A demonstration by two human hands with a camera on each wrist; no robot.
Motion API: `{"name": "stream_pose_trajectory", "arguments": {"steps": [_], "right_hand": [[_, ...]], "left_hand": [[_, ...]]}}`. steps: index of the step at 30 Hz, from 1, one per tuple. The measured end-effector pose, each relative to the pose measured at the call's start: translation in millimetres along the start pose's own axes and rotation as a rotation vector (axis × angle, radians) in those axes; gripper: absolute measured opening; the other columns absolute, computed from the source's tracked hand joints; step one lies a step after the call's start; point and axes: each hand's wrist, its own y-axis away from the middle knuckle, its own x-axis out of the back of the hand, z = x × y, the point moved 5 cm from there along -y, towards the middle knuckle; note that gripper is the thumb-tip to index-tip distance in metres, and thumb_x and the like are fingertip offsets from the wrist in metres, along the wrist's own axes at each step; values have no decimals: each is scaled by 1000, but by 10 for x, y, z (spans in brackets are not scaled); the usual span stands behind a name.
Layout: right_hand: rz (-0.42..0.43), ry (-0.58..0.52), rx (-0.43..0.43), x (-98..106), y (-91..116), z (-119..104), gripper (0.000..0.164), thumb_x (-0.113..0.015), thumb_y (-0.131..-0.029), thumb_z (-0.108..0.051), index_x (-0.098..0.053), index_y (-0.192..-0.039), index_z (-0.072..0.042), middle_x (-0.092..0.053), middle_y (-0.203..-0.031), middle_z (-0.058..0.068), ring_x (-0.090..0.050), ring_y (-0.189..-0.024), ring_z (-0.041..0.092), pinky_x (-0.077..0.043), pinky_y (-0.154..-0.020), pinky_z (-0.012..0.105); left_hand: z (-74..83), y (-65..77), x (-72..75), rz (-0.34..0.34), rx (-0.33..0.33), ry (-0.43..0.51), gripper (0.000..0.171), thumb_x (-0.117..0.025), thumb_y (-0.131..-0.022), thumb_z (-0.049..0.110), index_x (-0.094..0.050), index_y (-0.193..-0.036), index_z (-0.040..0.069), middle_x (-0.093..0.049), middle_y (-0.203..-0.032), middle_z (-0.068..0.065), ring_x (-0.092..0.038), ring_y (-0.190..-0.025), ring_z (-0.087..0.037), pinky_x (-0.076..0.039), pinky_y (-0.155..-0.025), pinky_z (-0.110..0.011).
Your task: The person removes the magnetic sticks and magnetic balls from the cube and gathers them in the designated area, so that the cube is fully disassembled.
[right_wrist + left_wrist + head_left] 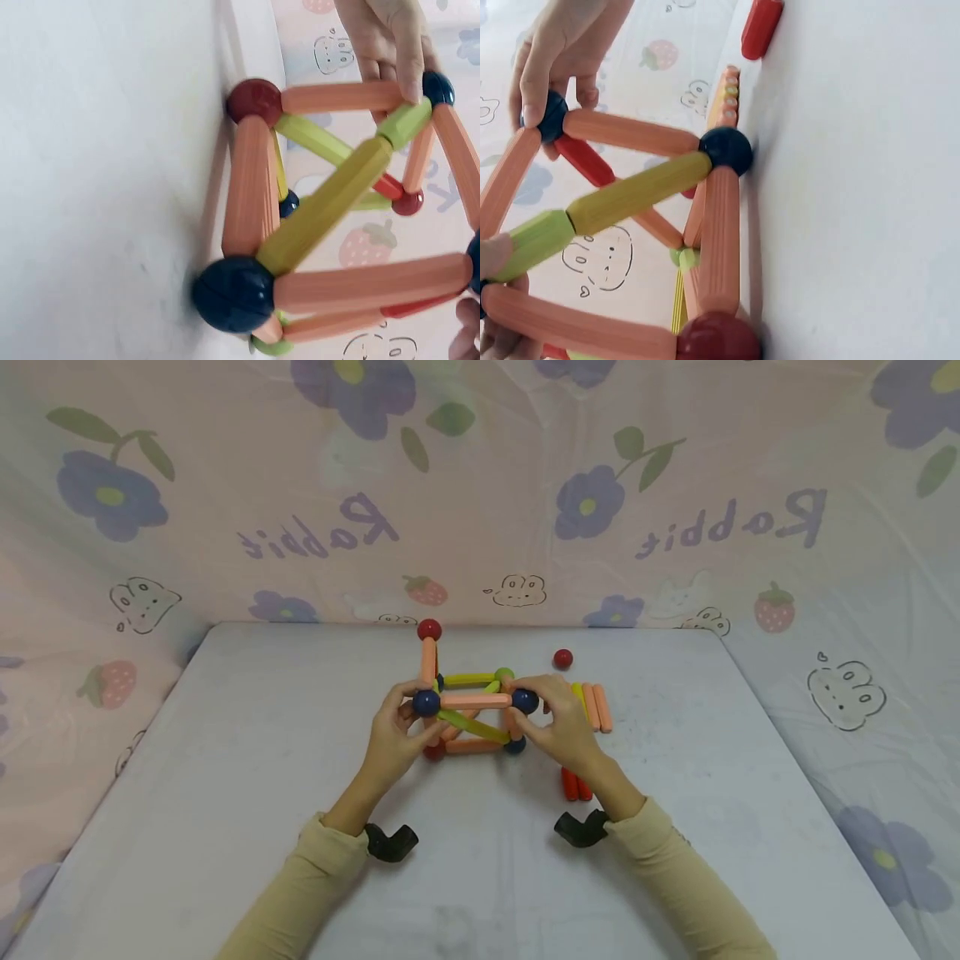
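A box-like frame of magnetic rods and balls stands on the table in front of me. A peach rod [476, 701] forms its upper near edge, with a blue ball at each end. My left hand [392, 727] pinches the left blue ball [427, 702] between thumb and fingers. At the other end, my right hand [561, 722] grips the right blue ball [525, 700]. A diagonal of a yellow rod [326, 206] and a light green rod [406, 124] climbs from the lower blue ball [234, 294] to the left hand's ball. The lower left corner is a red ball [718, 337].
Right of the frame lie a loose yellow rod and several peach rods [603, 707], partly behind the right hand. Two red rods [570, 783] lie nearer, beside the right wrist. A loose red ball [563, 658] sits farther back. Patterned cloth [480, 485] hangs behind the table.
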Motion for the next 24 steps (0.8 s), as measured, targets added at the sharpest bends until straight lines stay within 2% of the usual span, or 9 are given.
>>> {"name": "stream_pose_trajectory", "arguments": {"steps": [8,16,24], "right_hand": [[-82,8,-4,-12,-51,34,31,-77,-79,-6,-68,-109,-3,-59,-102,14,-50,-78,17,-40,-56,15],[-119,-59,41,-26,-80,62,28,-74,-79,0,-66,-107,0,-60,-103,15,-50,-69,13,-45,-49,21],[-118,-114,101,-45,-90,88,24,-70,-79,3,-64,-102,-1,-65,-98,14,-50,-60,19,-45,-46,22]], "left_hand": [[-19,25,-52,78,-62,23,57,-68,-74,-21,-42,-125,-14,-47,-125,-32,-56,-98,4,-50,-87,-5],[-18,24,-19,55,22,-42,53,-71,-80,-7,-46,-127,-6,-52,-129,-23,-57,-104,2,-47,-96,-6],[0,7,-1,48,50,-1,44,-67,-86,-3,-48,-126,-6,-51,-120,-22,-57,-100,-1,-48,-95,-7]]}}
